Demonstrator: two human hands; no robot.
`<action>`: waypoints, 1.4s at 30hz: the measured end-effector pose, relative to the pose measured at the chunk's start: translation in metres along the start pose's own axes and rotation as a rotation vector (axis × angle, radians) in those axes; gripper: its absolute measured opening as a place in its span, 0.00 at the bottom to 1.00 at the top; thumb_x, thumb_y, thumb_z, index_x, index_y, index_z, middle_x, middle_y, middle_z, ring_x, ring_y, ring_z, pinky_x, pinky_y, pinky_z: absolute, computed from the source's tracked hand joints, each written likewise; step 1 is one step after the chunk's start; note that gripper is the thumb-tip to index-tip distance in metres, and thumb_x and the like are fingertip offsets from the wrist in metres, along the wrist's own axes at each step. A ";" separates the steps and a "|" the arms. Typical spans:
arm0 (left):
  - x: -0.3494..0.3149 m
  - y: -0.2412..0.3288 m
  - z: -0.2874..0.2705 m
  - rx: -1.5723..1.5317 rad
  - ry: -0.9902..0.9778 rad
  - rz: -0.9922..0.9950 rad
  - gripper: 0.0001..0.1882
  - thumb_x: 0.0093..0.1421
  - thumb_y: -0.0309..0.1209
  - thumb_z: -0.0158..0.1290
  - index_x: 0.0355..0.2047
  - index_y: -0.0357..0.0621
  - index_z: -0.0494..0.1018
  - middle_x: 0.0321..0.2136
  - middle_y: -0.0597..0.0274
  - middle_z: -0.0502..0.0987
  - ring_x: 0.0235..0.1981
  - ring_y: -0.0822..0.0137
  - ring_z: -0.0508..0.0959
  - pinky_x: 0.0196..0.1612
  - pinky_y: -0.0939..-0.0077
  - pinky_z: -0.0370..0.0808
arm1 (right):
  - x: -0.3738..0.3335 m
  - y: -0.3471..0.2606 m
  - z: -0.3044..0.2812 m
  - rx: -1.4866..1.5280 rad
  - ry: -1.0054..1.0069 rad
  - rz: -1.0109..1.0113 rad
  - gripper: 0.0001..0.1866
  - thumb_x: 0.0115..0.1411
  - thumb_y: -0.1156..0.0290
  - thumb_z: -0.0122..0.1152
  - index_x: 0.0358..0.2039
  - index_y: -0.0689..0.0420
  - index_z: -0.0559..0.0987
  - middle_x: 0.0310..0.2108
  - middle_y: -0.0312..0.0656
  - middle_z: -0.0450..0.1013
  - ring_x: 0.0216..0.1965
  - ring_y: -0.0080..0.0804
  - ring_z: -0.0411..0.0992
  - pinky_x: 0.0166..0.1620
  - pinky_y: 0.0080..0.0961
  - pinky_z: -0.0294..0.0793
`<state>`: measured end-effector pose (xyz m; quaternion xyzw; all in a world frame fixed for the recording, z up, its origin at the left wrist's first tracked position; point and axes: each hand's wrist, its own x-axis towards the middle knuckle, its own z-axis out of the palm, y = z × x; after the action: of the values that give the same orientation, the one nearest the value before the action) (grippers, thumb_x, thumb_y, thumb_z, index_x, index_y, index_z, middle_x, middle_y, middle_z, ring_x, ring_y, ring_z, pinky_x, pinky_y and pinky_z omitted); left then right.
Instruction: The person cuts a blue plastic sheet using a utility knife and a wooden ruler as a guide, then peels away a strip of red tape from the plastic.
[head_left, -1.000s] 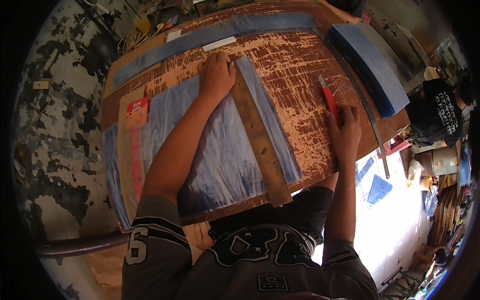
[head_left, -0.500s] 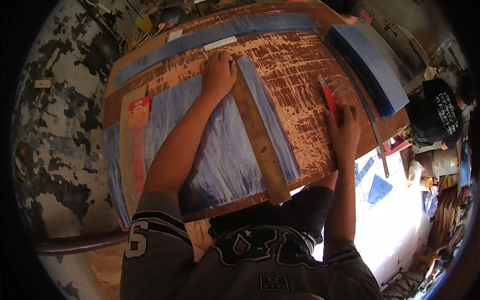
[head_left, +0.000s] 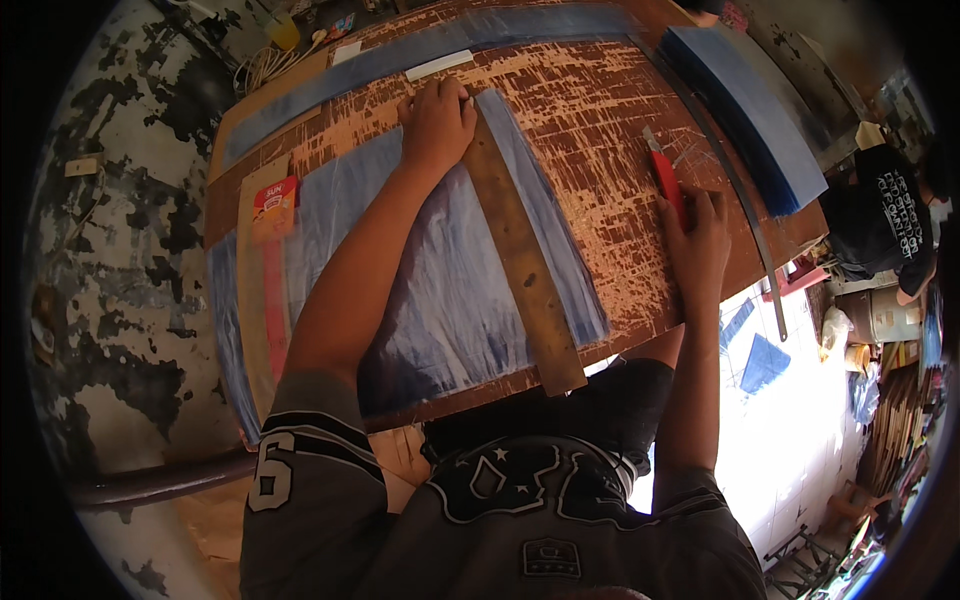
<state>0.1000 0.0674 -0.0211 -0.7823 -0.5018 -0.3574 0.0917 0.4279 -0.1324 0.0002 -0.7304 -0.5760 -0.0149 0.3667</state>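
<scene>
My left hand (head_left: 438,125) is closed with bent fingers at the far end of a brownish flat ruler (head_left: 525,265), pressing it down. The ruler lies lengthwise on a streaky blue-and-white sheet (head_left: 440,300), near the sheet's right edge. To the right, my right hand (head_left: 695,235) grips a red utility knife (head_left: 666,180), its blade pointing away from me over the scored brown tabletop (head_left: 590,150). The knife is apart from the ruler and the sheet. My left fingertips are partly hidden by the hand itself.
A stack of blue sheets (head_left: 740,115) lies at the table's right, beside a long thin dark strip (head_left: 735,195). A blue band (head_left: 400,65) and a white piece (head_left: 440,65) are at the back. A red packet (head_left: 274,207) sits left. Someone in black (head_left: 880,215) is at far right.
The whole scene has shifted slightly in the picture. My left hand stays on the ruler, and my right hand keeps hold of the utility knife with little movement.
</scene>
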 end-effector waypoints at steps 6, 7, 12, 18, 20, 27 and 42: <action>-0.003 -0.002 0.006 0.071 -0.015 -0.015 0.10 0.66 0.37 0.56 0.44 0.50 0.74 0.42 0.58 0.77 0.49 0.53 0.77 0.58 0.46 0.64 | -0.006 0.005 0.001 -0.022 0.032 -0.040 0.20 0.63 0.58 0.68 0.50 0.58 0.82 0.47 0.50 0.76 0.41 0.52 0.80 0.44 0.45 0.78; 0.001 -0.008 0.006 0.060 -0.026 -0.015 0.10 0.66 0.37 0.56 0.44 0.49 0.74 0.41 0.56 0.77 0.49 0.52 0.77 0.58 0.44 0.63 | -0.007 0.007 0.003 -0.001 0.035 -0.052 0.19 0.63 0.58 0.67 0.49 0.58 0.83 0.47 0.50 0.76 0.41 0.52 0.80 0.44 0.45 0.78; 0.001 -0.011 0.011 0.125 0.002 0.060 0.11 0.66 0.39 0.55 0.44 0.49 0.75 0.41 0.55 0.77 0.49 0.52 0.78 0.58 0.44 0.64 | -0.007 0.015 0.004 0.018 0.071 -0.114 0.18 0.62 0.61 0.70 0.46 0.61 0.84 0.42 0.50 0.78 0.39 0.45 0.80 0.42 0.36 0.78; 0.005 -0.028 0.023 0.226 0.026 0.091 0.13 0.68 0.45 0.53 0.45 0.54 0.76 0.42 0.61 0.80 0.48 0.55 0.79 0.57 0.45 0.63 | -0.012 0.005 -0.015 0.583 -0.051 0.216 0.20 0.62 0.62 0.71 0.51 0.60 0.82 0.31 0.41 0.78 0.33 0.26 0.80 0.34 0.24 0.76; 0.004 -0.032 0.022 0.242 0.025 0.096 0.14 0.68 0.45 0.53 0.46 0.54 0.76 0.42 0.58 0.81 0.46 0.53 0.80 0.55 0.43 0.66 | -0.023 0.004 -0.018 0.699 -0.008 0.167 0.21 0.64 0.61 0.69 0.51 0.62 0.81 0.28 0.35 0.75 0.28 0.17 0.73 0.29 0.16 0.68; 0.001 -0.003 0.009 0.197 0.027 0.022 0.11 0.65 0.37 0.53 0.43 0.44 0.72 0.41 0.48 0.76 0.49 0.47 0.75 0.57 0.42 0.63 | -0.133 -0.032 -0.071 1.101 -0.354 0.526 0.22 0.70 0.63 0.57 0.58 0.64 0.69 0.35 0.37 0.69 0.34 0.22 0.68 0.35 0.18 0.68; 0.002 0.000 0.003 0.194 -0.036 -0.034 0.11 0.66 0.37 0.53 0.43 0.46 0.72 0.42 0.50 0.76 0.50 0.46 0.75 0.58 0.40 0.63 | -0.185 -0.078 -0.056 0.662 -0.500 0.417 0.15 0.68 0.62 0.66 0.45 0.60 0.79 0.25 0.34 0.75 0.26 0.16 0.70 0.33 0.20 0.69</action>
<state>0.1021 0.0698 -0.0220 -0.7674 -0.5488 -0.2944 0.1521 0.3219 -0.3115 -0.0011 -0.6554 -0.4615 0.4203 0.4252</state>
